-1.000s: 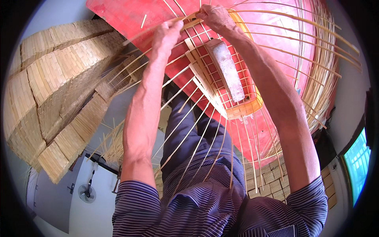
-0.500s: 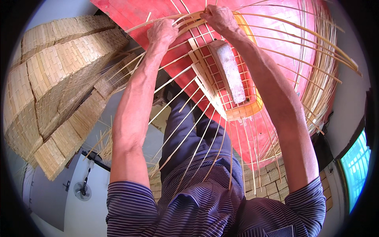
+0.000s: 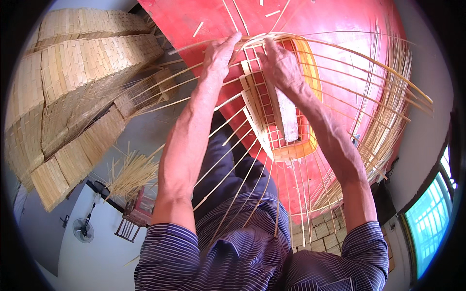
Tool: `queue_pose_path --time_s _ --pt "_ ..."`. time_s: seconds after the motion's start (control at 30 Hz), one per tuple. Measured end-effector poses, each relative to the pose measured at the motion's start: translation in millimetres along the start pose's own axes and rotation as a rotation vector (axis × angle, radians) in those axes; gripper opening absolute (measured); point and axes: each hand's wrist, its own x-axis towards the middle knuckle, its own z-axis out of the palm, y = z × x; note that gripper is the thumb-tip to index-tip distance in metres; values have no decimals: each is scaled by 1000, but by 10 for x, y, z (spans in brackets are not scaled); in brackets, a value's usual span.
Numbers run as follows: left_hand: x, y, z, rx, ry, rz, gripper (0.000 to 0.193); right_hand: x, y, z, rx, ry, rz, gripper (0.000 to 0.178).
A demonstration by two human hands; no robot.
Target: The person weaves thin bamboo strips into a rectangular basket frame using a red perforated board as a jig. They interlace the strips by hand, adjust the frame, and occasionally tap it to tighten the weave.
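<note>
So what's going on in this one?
A person is working bare-handed at a woven strip base lying on a red surface. The right hand reaches over its far edge, and the left hand is beside the far-left corner; their exact grip is unclear. A block rests on the base, a yellow band runs along part of its edge, and long loose strip ends fan outward.

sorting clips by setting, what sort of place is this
Probably a basket-weaving workshop: large tan woven-strip pieces, a long bundle of thin pale strips, and an unfinished pale lattice base.
</note>
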Motion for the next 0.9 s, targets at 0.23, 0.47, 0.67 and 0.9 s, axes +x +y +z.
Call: queue_pose_path --time_s 0.23,0.47,0.67,0.9 --pt "190 -243 -7 -565 224 -32 78 1161 -258 342 -38 -62 183 20" --pt "242 -160 -133 -599 91 -108 50 1550 -9 574 -52 -313 579 35" --pt "606 -382 -208 -640 -72 -69 35 1656 499 816 -104 -318 567 27" --pt "358 -190 -155 -673 42 -42 43 1408 74 521 -136 -260 465 28"
